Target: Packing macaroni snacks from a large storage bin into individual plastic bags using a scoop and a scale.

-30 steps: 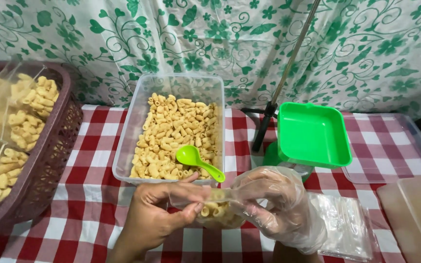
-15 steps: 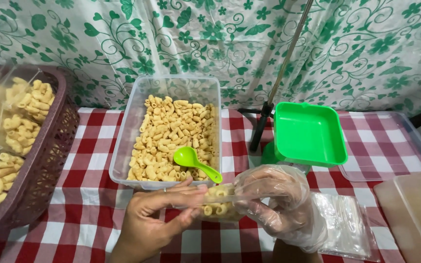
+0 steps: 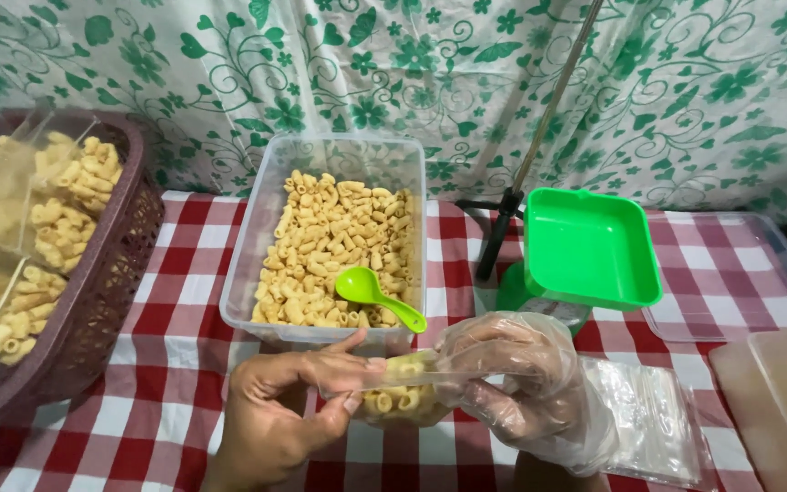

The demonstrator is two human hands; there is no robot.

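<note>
My left hand (image 3: 289, 410), bare, pinches the left top edge of a small clear plastic bag (image 3: 403, 394) partly filled with yellow macaroni snacks. My right hand (image 3: 521, 387), inside a loose clear plastic glove, grips the same bag's right edge. The bag hangs between both hands just in front of a clear rectangular tub (image 3: 257, 246) full of the same snacks. A green plastic scoop (image 3: 375, 296) lies on the snacks in the tub, handle pointing toward the bag.
A brown woven basket (image 3: 107, 273) at the left holds several packed snack bags. A green square tray (image 3: 589, 246) sits on a scale at the right, beside a black stand (image 3: 498, 228). Flat clear bags (image 3: 653, 424) and a clear lid (image 3: 776, 273) lie on the checked cloth.
Both hands have shifted slightly while holding the bag; my left fingers have closed further along its top edge. The scoop and tub have not moved.
</note>
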